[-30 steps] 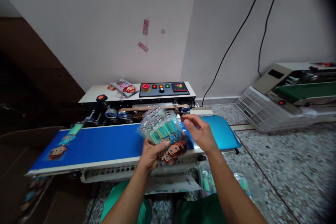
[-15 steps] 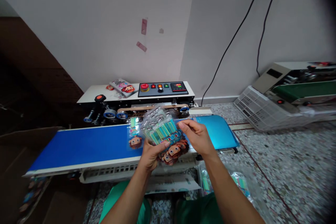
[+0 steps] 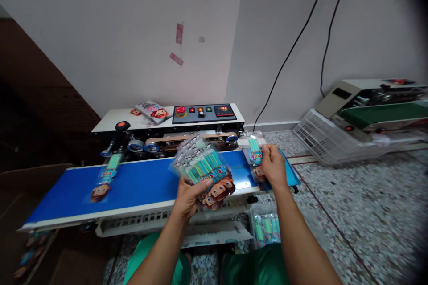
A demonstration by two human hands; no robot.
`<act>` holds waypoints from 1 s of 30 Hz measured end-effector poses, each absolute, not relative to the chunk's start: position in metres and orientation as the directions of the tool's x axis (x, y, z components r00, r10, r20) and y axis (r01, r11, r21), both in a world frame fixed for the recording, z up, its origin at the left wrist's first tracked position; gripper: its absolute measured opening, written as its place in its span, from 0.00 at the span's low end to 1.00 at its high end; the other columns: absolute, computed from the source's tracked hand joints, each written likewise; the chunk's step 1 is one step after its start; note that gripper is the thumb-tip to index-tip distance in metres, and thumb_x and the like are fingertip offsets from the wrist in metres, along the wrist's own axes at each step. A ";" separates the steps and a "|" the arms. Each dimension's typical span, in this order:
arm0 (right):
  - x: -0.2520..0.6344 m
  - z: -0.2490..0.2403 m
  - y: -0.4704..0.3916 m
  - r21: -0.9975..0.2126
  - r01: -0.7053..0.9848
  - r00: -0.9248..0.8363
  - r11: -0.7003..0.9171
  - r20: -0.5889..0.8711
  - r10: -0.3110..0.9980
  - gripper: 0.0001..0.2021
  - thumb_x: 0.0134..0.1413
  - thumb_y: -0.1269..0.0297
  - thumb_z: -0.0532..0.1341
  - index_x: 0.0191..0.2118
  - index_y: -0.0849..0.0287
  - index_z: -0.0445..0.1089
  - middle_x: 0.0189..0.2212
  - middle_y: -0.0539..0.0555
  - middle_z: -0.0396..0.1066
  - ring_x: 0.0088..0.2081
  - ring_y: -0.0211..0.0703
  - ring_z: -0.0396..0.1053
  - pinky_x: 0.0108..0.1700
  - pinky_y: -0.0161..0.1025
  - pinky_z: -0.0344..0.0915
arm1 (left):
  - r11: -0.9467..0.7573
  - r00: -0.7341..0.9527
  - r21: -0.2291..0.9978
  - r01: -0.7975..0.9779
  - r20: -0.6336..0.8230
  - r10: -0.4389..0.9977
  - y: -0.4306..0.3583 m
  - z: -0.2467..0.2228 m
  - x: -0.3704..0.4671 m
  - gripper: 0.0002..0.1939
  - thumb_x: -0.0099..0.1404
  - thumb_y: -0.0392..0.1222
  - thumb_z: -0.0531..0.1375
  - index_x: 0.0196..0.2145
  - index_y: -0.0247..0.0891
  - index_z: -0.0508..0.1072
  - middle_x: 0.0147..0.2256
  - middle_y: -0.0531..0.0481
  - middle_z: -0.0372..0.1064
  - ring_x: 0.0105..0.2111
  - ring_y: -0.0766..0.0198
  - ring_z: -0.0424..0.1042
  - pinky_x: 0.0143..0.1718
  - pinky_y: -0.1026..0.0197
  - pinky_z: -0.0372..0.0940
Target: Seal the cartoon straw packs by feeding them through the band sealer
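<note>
My left hand (image 3: 189,196) is closed round a fanned stack of clear plastic packets (image 3: 214,173), with green sticks and a brown-haired cartoon head showing in them. My right hand (image 3: 274,165) grips a single packet (image 3: 255,153) of the same kind over the right end of the blue conveyor belt (image 3: 143,185). That packet's upper edge is near the sealing machine's (image 3: 163,127) right side. Another packet (image 3: 106,178) lies on the belt at the left, beneath the machine's rollers.
A white packet with a red-haired cartoon (image 3: 154,111) rests on the machine beside its control panel (image 3: 204,113). Below the belt, a container holds more packets (image 3: 266,227). A white basket (image 3: 314,138) and a second machine with a green belt (image 3: 377,113) stand at the right.
My right hand has moved right, away from the stack, with one packet in it. The packet on the belt has travelled left. My left hand still holds the stack.
</note>
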State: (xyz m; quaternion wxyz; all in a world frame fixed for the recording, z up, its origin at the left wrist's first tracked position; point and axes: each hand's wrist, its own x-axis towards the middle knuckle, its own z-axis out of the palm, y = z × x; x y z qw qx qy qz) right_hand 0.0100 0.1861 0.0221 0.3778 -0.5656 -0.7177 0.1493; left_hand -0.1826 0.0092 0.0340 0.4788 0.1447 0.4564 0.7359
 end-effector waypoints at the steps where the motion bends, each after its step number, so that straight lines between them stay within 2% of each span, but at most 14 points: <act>1: 0.012 0.019 0.190 -0.605 0.733 -0.094 0.311 0.363 0.927 0.17 0.61 0.56 0.46 0.37 0.60 0.67 0.27 0.56 0.70 0.30 0.45 0.64 0.32 0.37 0.54 | -0.120 -0.497 0.812 -0.571 -0.226 0.838 0.009 0.034 -0.183 0.27 0.38 0.33 0.72 0.39 0.34 0.74 0.34 0.46 0.78 0.33 0.55 0.77 0.39 0.55 0.71; 6: 0.004 0.011 0.195 -0.468 0.840 -0.170 0.273 0.250 0.953 0.15 0.61 0.60 0.47 0.37 0.62 0.68 0.26 0.57 0.70 0.28 0.43 0.64 0.30 0.36 0.50 | -0.115 -0.489 0.819 -0.563 -0.218 0.845 0.009 0.033 -0.182 0.27 0.38 0.34 0.72 0.39 0.33 0.74 0.34 0.45 0.78 0.33 0.53 0.77 0.39 0.53 0.71; 12: -0.030 0.017 0.189 -0.483 0.813 -0.233 0.325 0.242 0.942 0.16 0.62 0.61 0.47 0.39 0.62 0.69 0.28 0.58 0.71 0.31 0.43 0.66 0.31 0.35 0.52 | -0.104 -0.502 0.813 -0.574 -0.249 0.828 0.010 0.039 -0.179 0.32 0.35 0.36 0.73 0.41 0.33 0.73 0.33 0.44 0.78 0.33 0.50 0.77 0.39 0.50 0.70; 14: -0.037 0.029 0.178 -0.576 0.714 -0.262 0.398 0.308 0.915 0.16 0.62 0.58 0.49 0.39 0.61 0.70 0.32 0.58 0.72 0.34 0.43 0.67 0.34 0.36 0.56 | -0.103 -0.502 0.815 -0.571 -0.246 0.829 0.011 0.041 -0.178 0.31 0.35 0.37 0.73 0.41 0.33 0.73 0.33 0.44 0.78 0.33 0.50 0.77 0.40 0.50 0.70; 17: -0.045 0.052 0.150 -0.801 0.360 -0.401 0.478 0.329 0.855 0.17 0.60 0.53 0.51 0.42 0.58 0.70 0.36 0.54 0.73 0.35 0.42 0.68 0.37 0.36 0.61 | -0.118 -0.517 0.823 -0.555 -0.230 0.824 0.011 0.043 -0.179 0.29 0.36 0.36 0.73 0.40 0.33 0.74 0.34 0.44 0.78 0.33 0.53 0.76 0.40 0.52 0.70; 20: -0.052 0.069 0.122 -0.861 0.123 -0.559 0.494 0.351 0.751 0.12 0.57 0.55 0.56 0.39 0.56 0.72 0.36 0.52 0.73 0.37 0.41 0.69 0.39 0.37 0.64 | -0.136 -0.509 0.824 -0.550 -0.201 0.837 0.011 0.045 -0.180 0.27 0.38 0.35 0.72 0.40 0.34 0.74 0.35 0.46 0.78 0.34 0.55 0.76 0.41 0.54 0.70; 23: -0.058 0.074 0.108 -0.834 0.064 -0.451 0.548 0.466 0.761 0.10 0.57 0.59 0.57 0.33 0.56 0.73 0.35 0.53 0.72 0.40 0.42 0.69 0.44 0.39 0.64 | -0.132 -0.508 0.825 -0.549 -0.204 0.837 0.011 0.046 -0.179 0.28 0.37 0.36 0.73 0.39 0.33 0.74 0.34 0.45 0.78 0.33 0.54 0.76 0.41 0.53 0.70; 25: -0.057 0.073 0.109 -0.828 0.074 -0.331 0.556 0.505 0.797 0.09 0.57 0.59 0.56 0.35 0.56 0.71 0.36 0.53 0.72 0.40 0.42 0.68 0.44 0.39 0.64 | -0.124 -0.522 0.828 -0.546 -0.221 0.824 0.010 0.046 -0.178 0.27 0.36 0.36 0.73 0.38 0.32 0.75 0.33 0.45 0.78 0.32 0.54 0.76 0.39 0.54 0.70; 30: -0.036 0.062 0.136 -0.849 0.292 -0.131 0.440 0.420 0.898 0.13 0.60 0.54 0.51 0.39 0.56 0.66 0.25 0.49 0.67 0.27 0.39 0.65 0.31 0.35 0.61 | -0.103 -0.514 0.834 -0.542 -0.232 0.826 0.011 0.040 -0.180 0.26 0.36 0.36 0.73 0.37 0.31 0.75 0.31 0.45 0.78 0.30 0.55 0.76 0.38 0.54 0.71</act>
